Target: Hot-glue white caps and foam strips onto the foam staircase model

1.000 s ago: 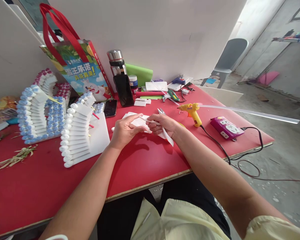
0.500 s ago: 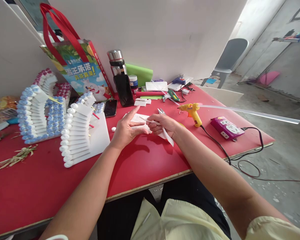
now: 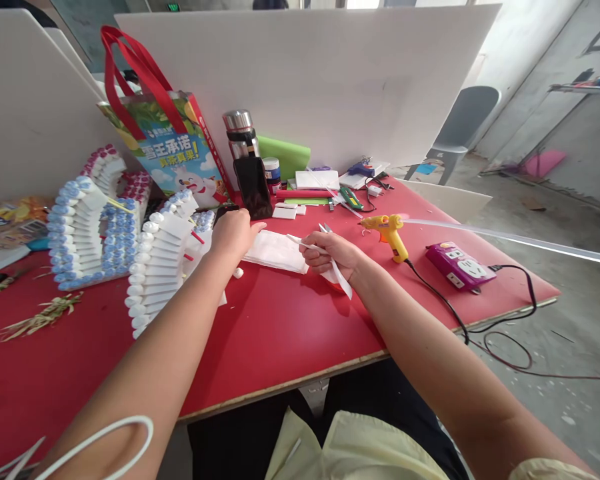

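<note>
My right hand (image 3: 333, 257) is closed around a thin white stick (image 3: 294, 239) and a strip of white tissue (image 3: 341, 280) that hangs below the fingers. My left hand (image 3: 236, 235) reaches forward over the dark phone (image 3: 225, 211), thumb spread out; its other fingertips are mostly hidden. Between the hands lies a folded white tissue stack (image 3: 277, 253) on the red tabletop. Scissor blades (image 3: 325, 228) poke out behind my right hand. A small white ball (image 3: 238, 273) sits below my left hand. White fan-shaped rows of rolled tips (image 3: 153, 267) stand left, partly behind my left forearm.
To the right are a yellow glue gun (image 3: 387, 230) with a clear glue stick and a purple power strip (image 3: 460, 265) with trailing cords. Blue-and-white fan pieces (image 3: 75, 233), a printed bag (image 3: 180, 157), a steel thermos (image 3: 241, 137) and a green cutter (image 3: 351, 198) stand or lie behind.
My left hand has moved away from my right hand, forward and left to the phone, uncovering the tissue stack. My right hand keeps hold of the stick and tissue. The view has tilted up slightly.
</note>
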Motion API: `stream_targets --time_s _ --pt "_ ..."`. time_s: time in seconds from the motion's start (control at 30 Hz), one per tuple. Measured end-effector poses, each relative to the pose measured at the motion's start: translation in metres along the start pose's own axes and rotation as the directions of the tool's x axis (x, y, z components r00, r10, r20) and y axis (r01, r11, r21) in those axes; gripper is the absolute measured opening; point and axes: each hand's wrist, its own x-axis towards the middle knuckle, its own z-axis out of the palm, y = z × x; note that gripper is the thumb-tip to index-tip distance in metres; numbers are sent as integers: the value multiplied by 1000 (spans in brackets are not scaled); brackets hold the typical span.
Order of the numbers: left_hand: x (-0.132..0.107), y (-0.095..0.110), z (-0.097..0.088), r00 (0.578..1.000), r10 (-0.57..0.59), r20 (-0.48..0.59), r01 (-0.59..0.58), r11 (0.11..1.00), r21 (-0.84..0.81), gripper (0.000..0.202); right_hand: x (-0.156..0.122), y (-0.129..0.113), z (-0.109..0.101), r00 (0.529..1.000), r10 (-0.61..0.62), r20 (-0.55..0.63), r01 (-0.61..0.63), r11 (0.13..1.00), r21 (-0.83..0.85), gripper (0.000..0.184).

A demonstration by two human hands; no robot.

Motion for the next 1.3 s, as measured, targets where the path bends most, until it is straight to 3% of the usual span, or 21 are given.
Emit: stream_targets --time_s 0.17,0.27,0.53,0.67,0.83,0.9,1.0,1.07,1.13,1.23,1.3 --pt "20 -7 16 975 -160 153 157 987 26 49 0 0 2 999 -17 -33 17 1000 15 11" --pt "23 -12 21 963 -178 201 178 984 17 49 -1 0 4 999 -16 -49 17 999 28 11" --pt "22 -19 29 969 -191 158 190 982 23 49 -1 -1 4 999 -14 -52 15 1000 20 11" --pt "15 -11 21 984 -154 87 156 988 -18 43 0 0 3 998 -20 -51 21 1000 10 12" --pt "-25 28 -5 1000 7 8 -4 950 -312 32 -3 -3 3 998 -37 -45 37 999 -7 12" --pt "-45 41 -12 998 55 30 -33 873 -487 25 -5 -4 3 995 -76 -62 74 997 -35 12" --pt "-67 51 -12 984 140 111 -14 677 -736 27 -6 -4 3 975 -178 -130 156 975 -160 13" --pt "-75 53 -8 971 182 155 29 556 -831 36 -7 -2 5 942 -276 -193 204 924 -324 14" --pt "-78 52 -4 969 189 162 50 490 -870 41 -7 0 8 893 -395 -216 226 808 -544 17" --pt "-80 49 0 961 211 180 58 480 -876 39 -9 3 14 832 -546 -98 242 516 -822 18" --pt "-82 46 0 948 236 215 69 506 -860 39 -12 5 18 811 -584 22 264 332 -906 18"
